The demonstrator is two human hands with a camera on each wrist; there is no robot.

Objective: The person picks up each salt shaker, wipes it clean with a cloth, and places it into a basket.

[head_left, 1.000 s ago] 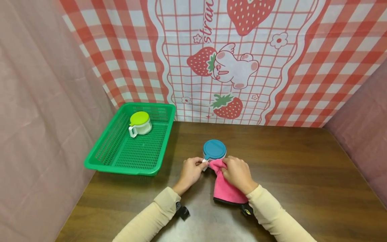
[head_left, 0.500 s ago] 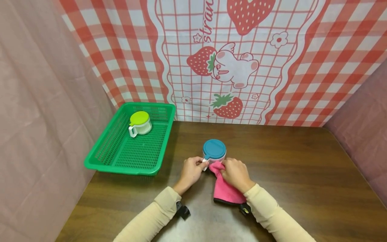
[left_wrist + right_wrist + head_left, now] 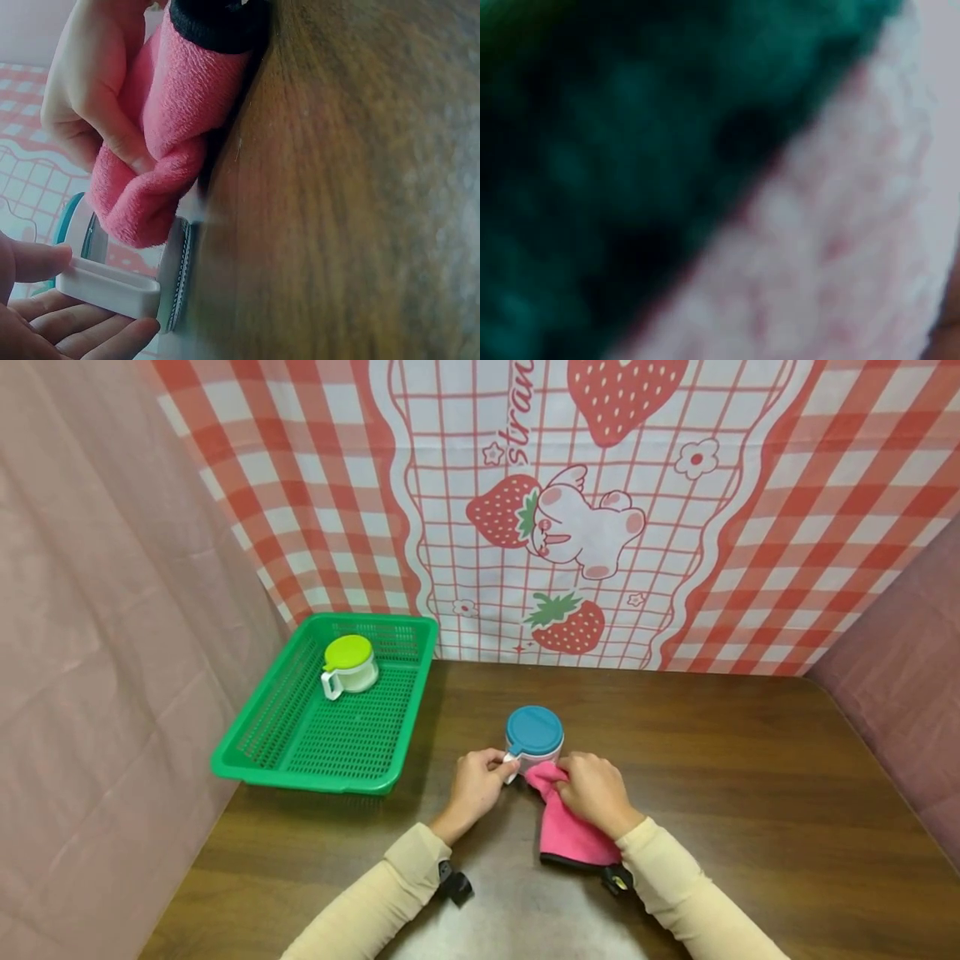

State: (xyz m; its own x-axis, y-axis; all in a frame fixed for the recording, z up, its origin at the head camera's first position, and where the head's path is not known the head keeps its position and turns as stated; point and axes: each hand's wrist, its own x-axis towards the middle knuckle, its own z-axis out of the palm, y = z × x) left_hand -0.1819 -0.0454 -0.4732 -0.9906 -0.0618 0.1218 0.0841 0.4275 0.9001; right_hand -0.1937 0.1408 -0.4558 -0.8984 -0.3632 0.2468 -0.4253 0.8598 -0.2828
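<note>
Head view shows your left hand (image 3: 477, 781) pinching the white handle (image 3: 109, 289) of a clear, round, blue-lidded jar (image 3: 534, 732), upright on the brown wooden counter (image 3: 720, 777); your right hand (image 3: 597, 789) grips a pink, black-edged cloth (image 3: 568, 835) against its near side. Left, a green plastic basket (image 3: 300, 781) holds a lime-lidded, white-handled jar (image 3: 350, 663).

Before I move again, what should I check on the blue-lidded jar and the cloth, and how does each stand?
1. Left hand holding the jar's white handle: ok.
2. Right hand gripping the pink cloth: ok.
3. Blue lid covering the jar: ok.
4. Cloth pressing firmly on the jar: cannot tell.
5. Room in the green basket beside the lime-lidded jar: ok.
6. Right wrist view sharp: not ok, blurred.
</note>
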